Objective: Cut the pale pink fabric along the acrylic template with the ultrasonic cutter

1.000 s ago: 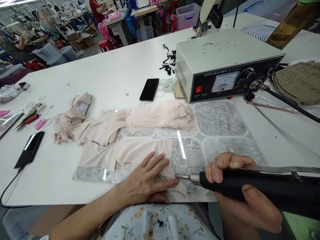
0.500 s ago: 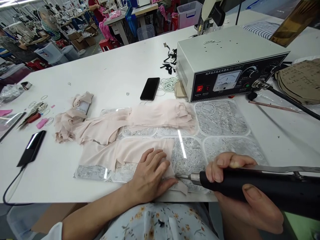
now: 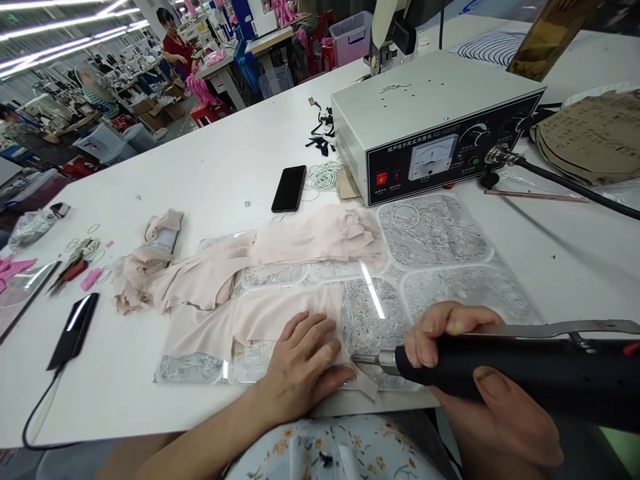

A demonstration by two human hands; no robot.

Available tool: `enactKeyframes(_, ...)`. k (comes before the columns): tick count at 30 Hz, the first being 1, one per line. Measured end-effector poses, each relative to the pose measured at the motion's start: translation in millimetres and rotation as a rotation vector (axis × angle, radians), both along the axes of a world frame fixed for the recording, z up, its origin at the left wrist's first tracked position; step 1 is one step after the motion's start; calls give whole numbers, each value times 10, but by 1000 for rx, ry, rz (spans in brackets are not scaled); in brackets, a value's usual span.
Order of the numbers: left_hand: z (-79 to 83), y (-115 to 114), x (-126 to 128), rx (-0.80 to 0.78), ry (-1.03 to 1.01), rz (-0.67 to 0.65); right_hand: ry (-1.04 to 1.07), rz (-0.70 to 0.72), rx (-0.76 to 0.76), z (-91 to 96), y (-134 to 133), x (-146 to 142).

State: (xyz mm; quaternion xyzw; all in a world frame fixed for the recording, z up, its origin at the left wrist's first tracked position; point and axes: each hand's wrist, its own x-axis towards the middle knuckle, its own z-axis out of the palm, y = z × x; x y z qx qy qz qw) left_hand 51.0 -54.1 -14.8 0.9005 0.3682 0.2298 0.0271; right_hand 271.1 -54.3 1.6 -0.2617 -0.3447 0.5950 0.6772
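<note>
My left hand (image 3: 303, 360) lies flat, fingers apart, pressing a beige fabric piece (image 3: 260, 317) onto a clear, scratched plastic mat (image 3: 440, 233) at the table's near edge. My right hand (image 3: 480, 380) grips a black handheld welding tool (image 3: 525, 377). Its metal tip (image 3: 367, 360) points left and touches the fabric edge just beside my left fingertips. More beige fabric pieces (image 3: 210, 273) are piled over the mat's left side.
A grey ultrasonic welding machine (image 3: 430, 127) stands behind the mat, its cable (image 3: 575, 190) running right. A black phone (image 3: 289, 189) and white elastic loops (image 3: 323, 177) lie left of the machine. Another black device (image 3: 75, 330) and scissors (image 3: 67, 273) lie far left. People work in the background.
The view has tilted up and shifted slightly. My left hand's fingers have drawn in a little on the fabric. The tool stays at the fabric edge.
</note>
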Motion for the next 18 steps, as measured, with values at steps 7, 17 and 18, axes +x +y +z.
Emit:
enactKeyframes(7, -7, 6, -17, 12, 31, 1, 8, -7, 31, 17, 15, -19)
enactKeyframes(17, 2, 21, -16, 47, 19, -16, -8, -18, 40, 51, 42, -24)
enactKeyframes(18, -4, 20, -21, 45, 19, -18, -12, -21, 43, 54, 39, -21)
